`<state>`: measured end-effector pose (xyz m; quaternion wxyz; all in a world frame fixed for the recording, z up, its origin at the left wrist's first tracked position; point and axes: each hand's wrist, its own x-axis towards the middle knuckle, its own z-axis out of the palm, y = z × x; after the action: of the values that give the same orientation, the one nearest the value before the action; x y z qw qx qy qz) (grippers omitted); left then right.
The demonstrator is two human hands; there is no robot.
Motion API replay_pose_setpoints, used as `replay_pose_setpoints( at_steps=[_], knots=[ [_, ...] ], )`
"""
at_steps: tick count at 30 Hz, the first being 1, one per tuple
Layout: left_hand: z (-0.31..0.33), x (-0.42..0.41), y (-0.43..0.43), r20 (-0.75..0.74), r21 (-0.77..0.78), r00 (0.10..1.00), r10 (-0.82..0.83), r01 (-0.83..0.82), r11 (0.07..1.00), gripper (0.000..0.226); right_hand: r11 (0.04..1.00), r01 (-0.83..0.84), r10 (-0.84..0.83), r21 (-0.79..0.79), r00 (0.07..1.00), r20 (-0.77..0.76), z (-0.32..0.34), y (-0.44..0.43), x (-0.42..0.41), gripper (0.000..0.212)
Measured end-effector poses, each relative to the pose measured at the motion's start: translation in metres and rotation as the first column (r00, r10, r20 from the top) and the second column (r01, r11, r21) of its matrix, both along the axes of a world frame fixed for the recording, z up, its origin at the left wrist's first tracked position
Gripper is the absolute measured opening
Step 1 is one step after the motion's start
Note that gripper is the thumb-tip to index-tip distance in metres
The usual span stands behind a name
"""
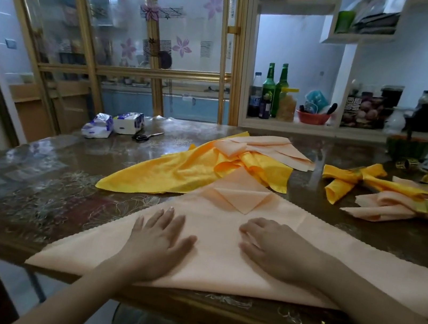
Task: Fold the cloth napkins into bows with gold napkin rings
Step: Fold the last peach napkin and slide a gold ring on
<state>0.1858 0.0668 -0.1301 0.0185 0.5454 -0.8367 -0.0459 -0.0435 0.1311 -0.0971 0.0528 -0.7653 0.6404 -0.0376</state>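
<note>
left hand (158,240) and right hand (274,251), fingers flat, press peach napkin (212,268) at table (240,306) edge.

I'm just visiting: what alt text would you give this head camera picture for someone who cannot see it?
A person's left hand and right hand rest on a peach napkin spread on a glossy table. Behind it lies a loose yellow napkin; at the right, a yellow bow and a peach bow lie finished.
</note>
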Motion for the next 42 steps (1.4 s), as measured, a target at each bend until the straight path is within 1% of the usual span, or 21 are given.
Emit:
replay_pose_setpoints(
  at_steps=[2,3,5,7,8,10,11,12,15,16,19,23,25,27,30,33,35,36,37,39,42],
  knots=[
    [-0.002,0.000,-0.002,0.004,-0.004,1.000,0.008,-0.008,1.000,0.129,0.999,0.037,-0.037,0.009,0.999,-0.029,-0.003,-0.031,-0.001,0.049],
    [0.001,-0.002,-0.001,0.012,-0.008,1.000,0.007,-0.007,1.000,0.136,0.998,0.064,-0.063,0.009,0.998,-0.012,-0.004,-0.049,-0.004,0.050],
    [0.001,-0.003,0.001,0.024,0.004,1.000,0.008,-0.008,1.000,0.142,0.988,0.156,-0.156,0.003,0.983,0.092,-0.003,-0.080,-0.010,0.053],
    [0.002,-0.002,0.001,0.010,0.007,1.000,0.004,-0.004,1.000,0.142,0.959,0.280,-0.272,-0.046,0.953,0.130,0.001,-0.096,-0.012,0.057],
    [0.003,-0.001,0.001,0.010,0.016,1.000,-0.007,0.007,1.000,0.142,0.950,0.304,-0.293,-0.067,0.946,0.135,0.000,-0.097,-0.011,0.058],
    [0.005,0.001,-0.002,0.019,0.050,0.999,-0.027,0.026,0.998,0.141,0.968,0.242,-0.227,-0.068,0.958,0.175,-0.002,-0.083,-0.006,0.058],
    [0.006,0.004,-0.007,0.011,0.069,1.000,-0.029,0.029,0.997,0.136,0.981,0.189,-0.178,-0.042,0.965,0.191,-0.006,-0.076,-0.001,0.058],
    [0.007,0.006,-0.012,0.004,0.086,0.999,-0.032,0.031,0.996,0.126,0.990,0.139,-0.134,-0.012,0.974,0.184,-0.009,-0.068,0.003,0.059],
    [0.010,0.011,-0.024,0.018,0.103,1.000,-0.018,0.016,0.995,0.075,0.993,0.068,-0.070,0.099,0.997,0.018,-0.010,-0.063,0.004,0.061],
    [0.011,0.012,-0.026,0.027,0.101,1.000,-0.012,0.009,0.995,0.068,0.990,0.066,-0.065,0.121,0.998,-0.008,-0.009,-0.064,0.003,0.061],
    [0.015,0.020,-0.040,0.044,0.044,0.997,0.059,-0.061,0.997,0.065,0.988,0.069,-0.072,0.136,0.997,0.014,-0.012,-0.070,0.000,0.061],
    [0.022,0.037,-0.056,-0.035,-0.080,0.976,0.215,-0.218,0.973,0.054,0.989,0.083,-0.086,0.125,0.996,0.019,-0.022,-0.076,-0.005,0.062],
    [0.025,0.041,-0.065,-0.038,-0.050,0.964,0.264,-0.265,0.963,0.049,0.988,0.092,-0.094,0.123,0.995,0.013,-0.024,-0.080,-0.007,0.062],
    [0.029,0.044,-0.075,-0.047,0.032,0.951,0.307,-0.306,0.952,0.043,0.986,0.094,-0.095,0.137,0.995,0.001,-0.023,-0.085,-0.007,0.063],
    [0.038,0.045,-0.085,-0.079,0.155,0.949,0.307,-0.292,0.944,0.032,0.983,0.097,-0.097,0.155,0.995,-0.006,-0.021,-0.089,-0.007,0.063],
    [0.041,0.049,-0.091,-0.202,0.275,0.918,0.340,-0.280,0.920,0.036,0.984,0.092,-0.092,0.150,0.996,-0.004,-0.021,-0.090,-0.006,0.063],
    [0.042,0.051,-0.090,-0.293,0.246,0.896,0.333,-0.265,0.932,0.026,0.986,0.094,-0.095,0.141,0.996,0.001,-0.021,-0.089,-0.008,0.063],
    [0.041,0.052,-0.089,-0.311,0.207,0.898,0.311,-0.255,0.945,0.020,0.986,0.094,-0.095,0.140,0.995,0.005,-0.021,-0.089,-0.007,0.063],
    [0.039,0.053,-0.087,-0.305,0.159,0.909,0.286,-0.247,0.956,0.017,0.986,0.096,-0.098,0.137,0.995,0.009,-0.021,-0.089,-0.006,0.063],
    [0.036,0.052,-0.080,-0.265,0.086,0.930,0.254,-0.239,0.967,0.020,0.989,0.096,-0.098,0.114,0.995,0.011,-0.018,-0.085,-0.005,0.064],
    [0.041,0.054,-0.073,-0.157,0.097,0.962,0.225,-0.212,0.972,0.025,0.997,0.047,-0.047,0.062,0.999,-0.009,-0.012,-0.069,0.000,0.060]
  ],
)
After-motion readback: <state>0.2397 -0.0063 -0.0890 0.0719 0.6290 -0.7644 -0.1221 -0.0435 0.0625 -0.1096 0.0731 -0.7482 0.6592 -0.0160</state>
